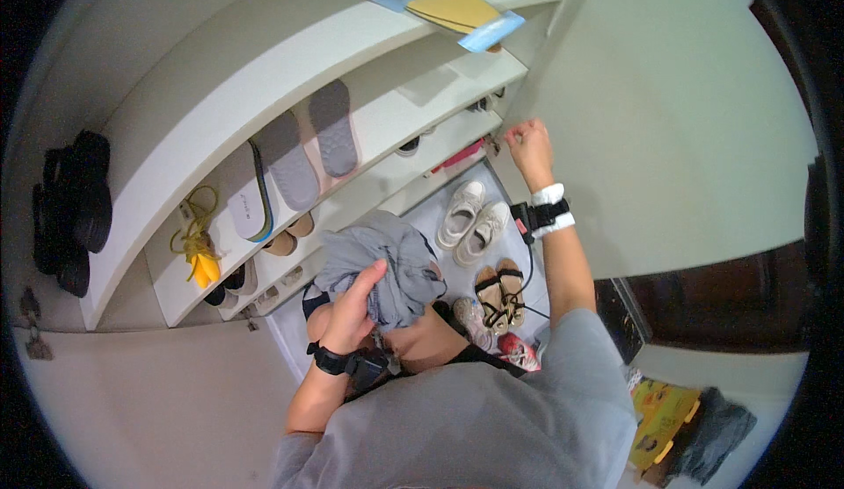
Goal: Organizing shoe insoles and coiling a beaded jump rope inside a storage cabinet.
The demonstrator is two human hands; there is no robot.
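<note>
A bunched grey cloth (pixel 389 258) hangs before my legs, gripped by my left hand (pixel 356 304) with the thumb laid over its folds. My right hand (pixel 531 145) is raised beside the white cabinet door (pixel 659 126); its fingers are curled in, and no object shows in them. Whether it touches the door is hard to tell. In front stands a white shoe cabinet, whose middle shelf (pixel 389 110) bears a pair of grey insoles (pixel 331 126), a white insole (pixel 247 192) with writing, and a yellow item with cord (pixel 203 258).
Yellow insoles (pixel 455 9) and blue packaging (pixel 491 31) overhang the top shelf. Black sandals (pixel 72 205) sit at its left end. White sneakers (pixel 465 219), strappy sandals (pixel 501 294) and a red shoe (pixel 517 350) are on the floor. A yellow bag (pixel 663 420) lies behind at right.
</note>
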